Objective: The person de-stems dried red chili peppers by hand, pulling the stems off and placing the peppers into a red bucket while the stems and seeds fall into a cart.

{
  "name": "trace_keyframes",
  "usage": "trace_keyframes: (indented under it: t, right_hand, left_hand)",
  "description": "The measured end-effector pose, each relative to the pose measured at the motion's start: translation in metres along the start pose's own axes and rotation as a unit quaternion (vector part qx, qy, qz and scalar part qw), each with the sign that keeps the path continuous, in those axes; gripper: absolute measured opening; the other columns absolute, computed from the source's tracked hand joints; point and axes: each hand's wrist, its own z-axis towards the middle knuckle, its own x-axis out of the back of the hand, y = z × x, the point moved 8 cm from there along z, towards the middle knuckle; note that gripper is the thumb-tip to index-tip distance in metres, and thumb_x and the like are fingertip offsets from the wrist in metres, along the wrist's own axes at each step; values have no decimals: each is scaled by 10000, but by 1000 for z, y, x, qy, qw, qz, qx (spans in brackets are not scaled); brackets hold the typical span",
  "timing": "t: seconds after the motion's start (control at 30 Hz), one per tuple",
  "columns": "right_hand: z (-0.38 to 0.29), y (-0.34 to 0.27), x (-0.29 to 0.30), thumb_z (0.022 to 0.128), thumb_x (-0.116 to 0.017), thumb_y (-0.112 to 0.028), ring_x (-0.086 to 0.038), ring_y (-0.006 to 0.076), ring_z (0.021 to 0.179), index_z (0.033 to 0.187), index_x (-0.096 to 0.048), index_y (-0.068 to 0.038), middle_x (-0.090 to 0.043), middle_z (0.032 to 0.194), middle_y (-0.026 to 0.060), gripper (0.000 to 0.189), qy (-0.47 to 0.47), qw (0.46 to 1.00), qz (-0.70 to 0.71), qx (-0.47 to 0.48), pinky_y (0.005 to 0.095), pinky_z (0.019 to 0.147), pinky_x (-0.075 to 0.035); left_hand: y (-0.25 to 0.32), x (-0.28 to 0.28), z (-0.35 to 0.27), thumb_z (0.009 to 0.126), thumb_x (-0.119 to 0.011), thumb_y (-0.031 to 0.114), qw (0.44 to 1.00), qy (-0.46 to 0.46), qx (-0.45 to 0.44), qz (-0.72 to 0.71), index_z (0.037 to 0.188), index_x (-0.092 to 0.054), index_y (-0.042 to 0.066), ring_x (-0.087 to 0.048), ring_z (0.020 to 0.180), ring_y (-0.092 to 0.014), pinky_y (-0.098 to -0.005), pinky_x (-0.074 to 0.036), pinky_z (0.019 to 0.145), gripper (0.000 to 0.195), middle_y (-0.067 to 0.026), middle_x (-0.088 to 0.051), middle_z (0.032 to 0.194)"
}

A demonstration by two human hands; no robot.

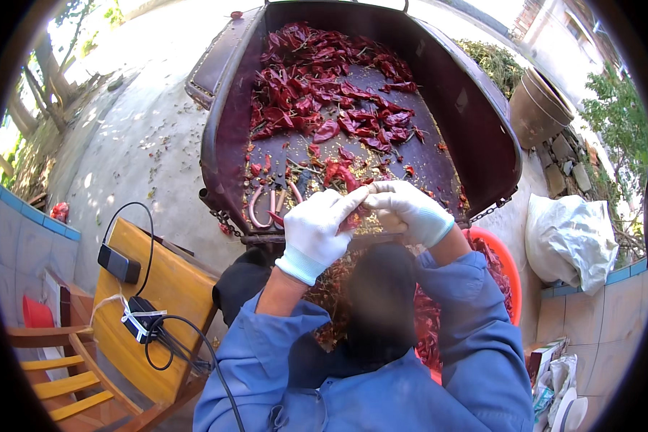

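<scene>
My left hand (pixel 316 229), in a white knit glove with a pale blue cuff, grips a crumpled dried red chilli pepper (pixel 351 220). My right hand (pixel 413 210), gloved alike, brings its fingertips against the left ones at the pepper's upper end. What lies between the right fingertips is hidden. Both hands are over the near edge of a dark maroon cart bed (pixel 443 156). Farther back in it spreads a heap of dried red chilli peppers (pixel 302 81). A tool with pink curved handles (pixel 256 208) lies left of my hands among pale seeds and pepper scraps.
A red plastic tub (pixel 510 270) of peppers stands beside my right arm. On the left, a wooden chair (pixel 156 270) carries black power adapters (pixel 120 263) and cables; one cable crosses my left sleeve. A white sack (pixel 572 237) and a large clay-coloured pot (pixel 540 110) stand right.
</scene>
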Motion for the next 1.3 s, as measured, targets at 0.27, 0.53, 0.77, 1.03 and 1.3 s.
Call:
trace_keyframes:
  t: [0.27, 0.53, 0.77, 1.03, 1.3]
  right_hand:
    - [-34, -17, -12, 917, -694, -151, -636, 93, 684, 1136, -647, 7, -713, 944, 90, 275, 164, 928, -186, 278, 235, 599, -508]
    - [-52, -29, -49, 846, -734, -94, -719, 246, 799, 1056, -700, -5, -713, 935, 166, 231, 297, 741, -431, 422, 309, 714, -557]
    - [-61, -39, -46, 816, -739, -53, -702, 253, 811, 1071, -734, -63, -704, 954, 122, 256, 299, 727, -436, 437, 327, 715, -555]
    - [-76, -45, -58, 808, -737, -64, -709, 263, 820, 1094, -726, -107, -709, 965, 96, 290, 247, 714, -462, 464, 320, 701, -560]
    - [-87, -51, -74, 793, -742, -53, -702, 224, 758, 1060, -724, -79, -712, 892, 87, 269, 245, 631, -536, 505, 299, 666, -554]
  left_hand:
    - [-15, 6, -3, 755, -796, 86, 991, 43, 86, -98, 1044, -710, 61, -673, 774, -265, -338, -531, 680, 302, -108, -668, 880]
    - [-13, 7, -7, 761, -792, 95, 994, 31, 83, -64, 1033, -714, 63, -684, 813, -262, -340, -536, 732, 285, -97, -683, 894]
    - [-23, 1, -9, 749, -820, 139, 979, -12, 162, -120, 1162, -695, 49, -688, 842, -224, -321, -536, 771, 441, -113, -697, 944]
    - [-21, -13, -11, 773, -829, 171, 964, -77, 142, -212, 1143, -664, 6, -672, 862, -206, -314, -524, 796, 437, -119, -675, 946]
    - [-14, -9, -11, 768, -795, 82, 974, -49, 93, -203, 957, -641, -12, -641, 758, -257, -332, -504, 705, 261, -129, -628, 842]
